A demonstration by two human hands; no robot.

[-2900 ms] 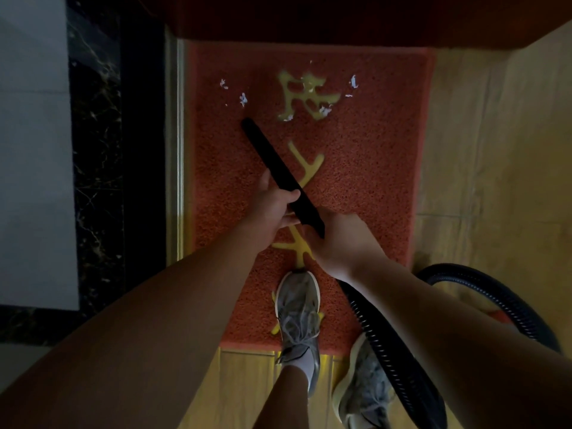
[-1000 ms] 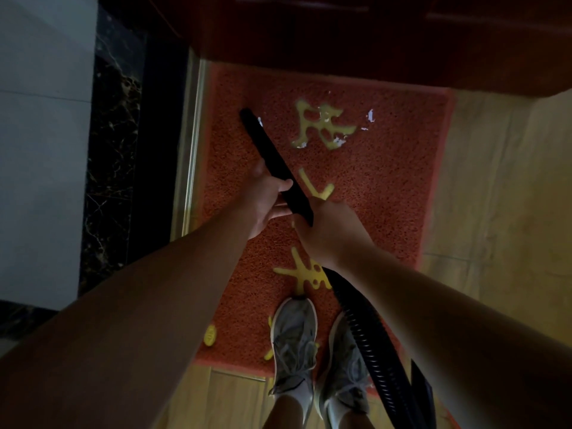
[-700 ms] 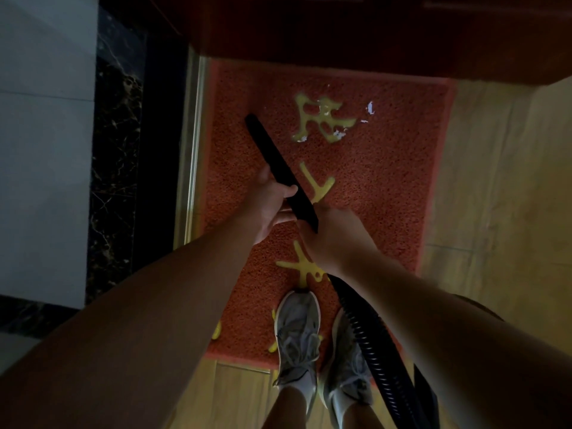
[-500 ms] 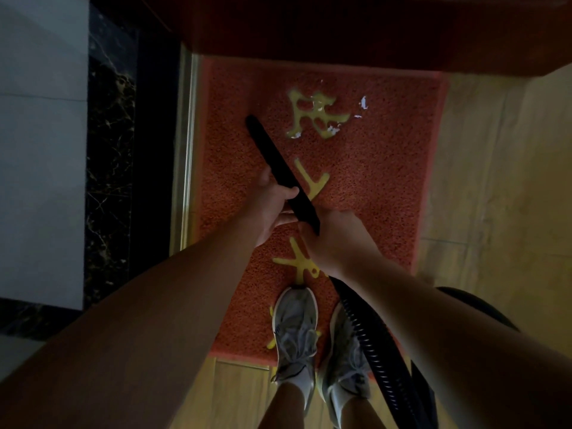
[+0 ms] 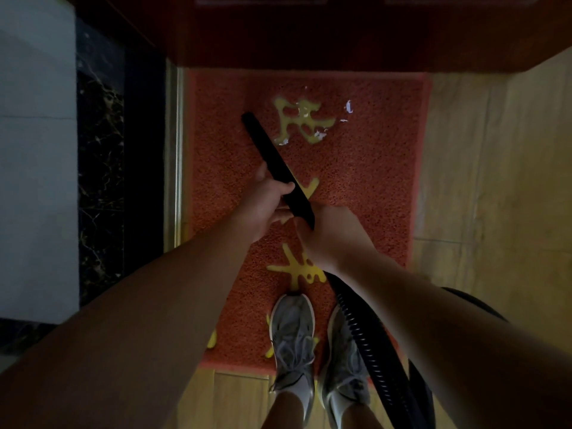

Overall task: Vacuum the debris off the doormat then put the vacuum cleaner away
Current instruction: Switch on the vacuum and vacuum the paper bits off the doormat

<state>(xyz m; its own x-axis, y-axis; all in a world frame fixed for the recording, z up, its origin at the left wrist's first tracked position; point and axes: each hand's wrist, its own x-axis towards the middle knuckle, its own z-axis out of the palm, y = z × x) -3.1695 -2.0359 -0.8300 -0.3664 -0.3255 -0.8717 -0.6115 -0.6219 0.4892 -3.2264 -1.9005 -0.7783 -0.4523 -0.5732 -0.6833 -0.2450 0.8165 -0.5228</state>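
A red doormat (image 5: 365, 181) with yellow characters lies in front of a dark red door. White debris scraps (image 5: 348, 106) sit on and around the top yellow character. I hold a black crevice nozzle (image 5: 269, 153) slanting up-left, its tip on the mat left of that character. My left hand (image 5: 266, 202) grips the nozzle's middle. My right hand (image 5: 328, 233) grips its rear end, where the ribbed black hose (image 5: 365, 342) joins and runs down to the right. Both my shoes stand on the mat's near edge.
The dark red door (image 5: 309, 35) closes off the top. A black marble strip (image 5: 99, 181) and pale tiles (image 5: 34, 181) run along the left, past a metal threshold strip. Wooden floor (image 5: 495, 196) lies to the right. A loop of hose (image 5: 470, 301) curves behind my right arm.
The scraps at the mat's upper left are gone. The nozzle tip reached to the upper left, then drew back a little. My right foot stepped forward onto the mat beside the left.
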